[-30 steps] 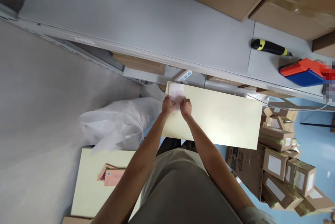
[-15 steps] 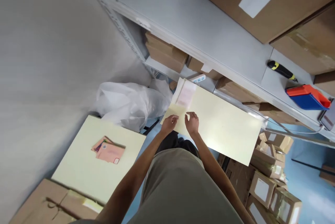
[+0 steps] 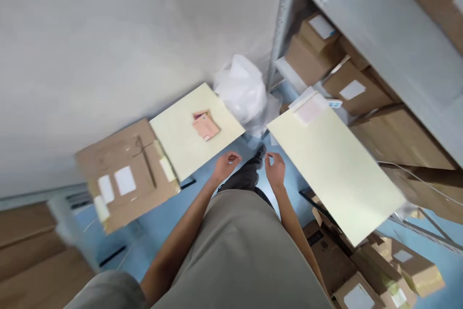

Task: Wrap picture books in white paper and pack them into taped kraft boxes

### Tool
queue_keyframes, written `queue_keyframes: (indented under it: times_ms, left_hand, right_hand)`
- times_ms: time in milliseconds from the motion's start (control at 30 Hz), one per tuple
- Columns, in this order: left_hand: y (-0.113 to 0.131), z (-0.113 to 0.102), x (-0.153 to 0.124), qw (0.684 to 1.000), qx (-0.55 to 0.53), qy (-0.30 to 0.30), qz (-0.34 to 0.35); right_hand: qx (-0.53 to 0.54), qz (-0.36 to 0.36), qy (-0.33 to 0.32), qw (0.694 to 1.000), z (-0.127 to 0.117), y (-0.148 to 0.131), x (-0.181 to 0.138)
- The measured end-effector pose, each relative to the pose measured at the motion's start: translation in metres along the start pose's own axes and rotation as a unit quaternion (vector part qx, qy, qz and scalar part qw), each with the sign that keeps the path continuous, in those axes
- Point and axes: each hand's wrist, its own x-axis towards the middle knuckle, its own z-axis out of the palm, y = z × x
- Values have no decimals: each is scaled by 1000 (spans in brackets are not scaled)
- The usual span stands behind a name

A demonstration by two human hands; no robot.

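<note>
My left hand is in the air above the floor, its fingers curled in and the thumb near the fingertips. Level with it on the right, my right hand is also closed, thumb against bent fingers. What is pinched in either hand, if anything, cannot be made out. To the right of my right hand is a pale yellow tabletop, with whitish-pink sheets at its far end. Beyond my left hand, several pink cards or envelopes lie in a small pile on another pale yellow tabletop.
A flattened-looking cardboard box with white labels adjoins the left tabletop. A white plastic bag stands between the tables by the wall. Grey shelving holds boxes on the right. More cartons are stacked at lower right.
My view and body have turned left. Both hands have come off the right tabletop and are now over the floor between the tables. The pink pile is nearer the middle of view.
</note>
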Motion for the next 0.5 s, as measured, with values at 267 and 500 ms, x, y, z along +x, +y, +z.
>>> queue_keyframes:
  times_ms: [267, 500]
  left_hand:
    - [-82, -112, -112, 989, 18, 122, -78]
    - [-182, -200, -150, 947, 244, 165, -128]
  right_hand:
    - [54, -66, -79, 993, 68, -69, -75]
    - [61, -103, -140, 983, 124, -126, -123]
